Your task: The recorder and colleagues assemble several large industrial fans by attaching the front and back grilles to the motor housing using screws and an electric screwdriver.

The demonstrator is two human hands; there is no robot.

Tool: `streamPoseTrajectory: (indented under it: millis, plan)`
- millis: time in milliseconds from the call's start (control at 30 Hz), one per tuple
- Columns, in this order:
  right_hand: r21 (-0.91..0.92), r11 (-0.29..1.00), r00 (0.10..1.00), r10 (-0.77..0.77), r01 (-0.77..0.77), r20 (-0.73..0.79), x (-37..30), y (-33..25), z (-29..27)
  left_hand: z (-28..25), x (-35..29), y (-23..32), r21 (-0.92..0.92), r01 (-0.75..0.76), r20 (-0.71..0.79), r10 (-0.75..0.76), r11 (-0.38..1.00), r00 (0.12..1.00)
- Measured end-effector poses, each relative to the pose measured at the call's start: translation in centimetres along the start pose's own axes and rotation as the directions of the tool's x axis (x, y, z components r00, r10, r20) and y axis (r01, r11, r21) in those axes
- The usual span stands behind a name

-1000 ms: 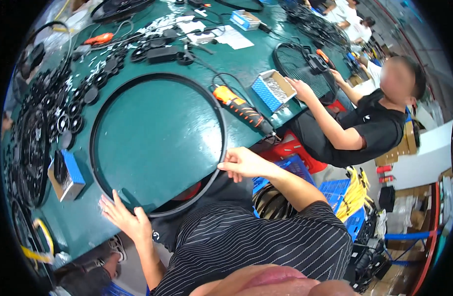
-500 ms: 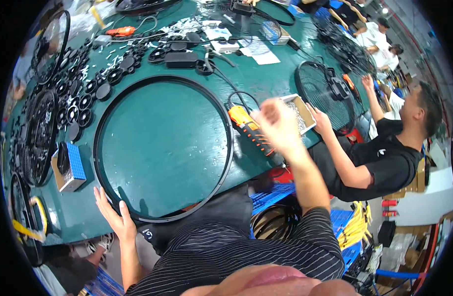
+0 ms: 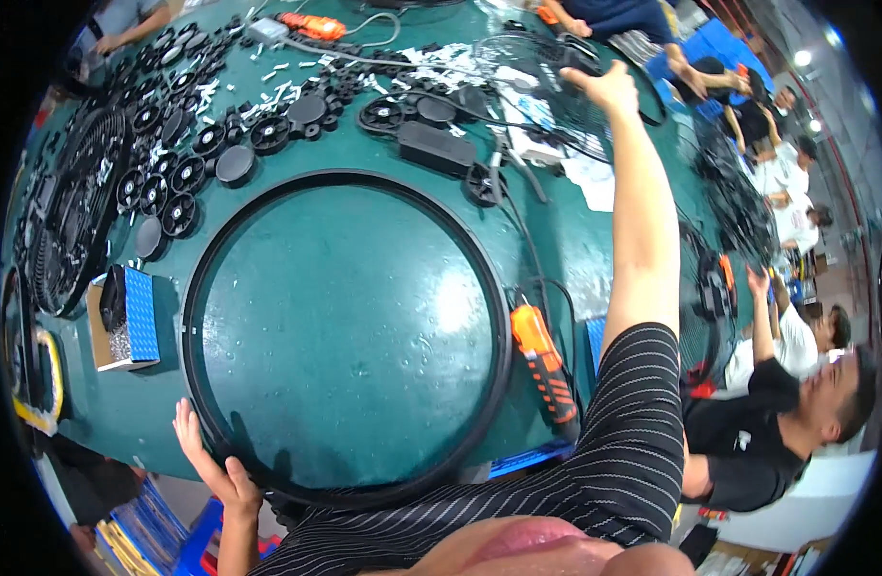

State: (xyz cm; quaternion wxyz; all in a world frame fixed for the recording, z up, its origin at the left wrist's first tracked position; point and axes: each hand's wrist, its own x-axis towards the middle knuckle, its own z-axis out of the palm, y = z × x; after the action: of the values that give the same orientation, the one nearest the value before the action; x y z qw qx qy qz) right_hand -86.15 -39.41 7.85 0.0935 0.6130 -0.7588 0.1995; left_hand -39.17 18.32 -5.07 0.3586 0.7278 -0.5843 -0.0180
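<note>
A large black ring (image 3: 343,177) lies on the green table in front of me, its near edge close to my striped shirt. My left hand (image 3: 220,470) is at the ring's near left edge, fingers spread and nothing in its palm. Stretched far forward, my right hand (image 3: 606,88) has its thumb and fingers apart. It is over or beside a black wire fan grille (image 3: 518,53) at the far side; whether it touches the grille I cannot tell. Right of the ring lies an orange and black electric screwdriver (image 3: 545,363) with a cable.
A blue-sided carton (image 3: 142,322) of small metal parts stands left of the ring. Black round knobs (image 3: 235,165), a black rectangular block (image 3: 436,148) and white bits are strewn beyond it. At the right sits a co-worker in a black shirt (image 3: 758,446).
My right hand has gone from above the screwdriver to the far side of the table. My left hand stays by the ring. The whole view has shifted.
</note>
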Motion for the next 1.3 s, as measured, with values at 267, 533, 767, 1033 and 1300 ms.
streamPoseTrajectory:
  millis: [267,533,767,1033,1300]
  plan:
    - [0.030,0.966,0.965,0.257,-0.256,-0.042,6.3,-1.7,7.3,0.5,-0.2,-0.3,0.047,0.030,0.028,-0.032,0.998,0.999]
    - [0.128,0.972,0.928,0.226,-0.196,-0.296,4.8,0.1,7.1,0.8,0.0,-0.5,-0.053,-0.028,-0.007,0.027,0.998,1.000]
    - [0.215,0.975,0.843,0.062,0.064,-0.534,-1.6,-2.4,-4.3,-0.8,0.3,0.8,-0.044,0.055,0.000,-0.056,0.997,0.998]
    - [0.802,0.393,0.890,-0.277,0.449,-0.363,-25.2,-9.3,-21.7,-2.9,5.1,8.0,-0.941,0.107,0.171,0.180,0.321,0.969]
    - [0.935,0.280,0.941,-0.314,0.219,-0.126,-44.4,-13.5,-25.2,-6.1,0.8,11.2,-0.806,0.311,-0.129,0.664,-0.503,0.737]
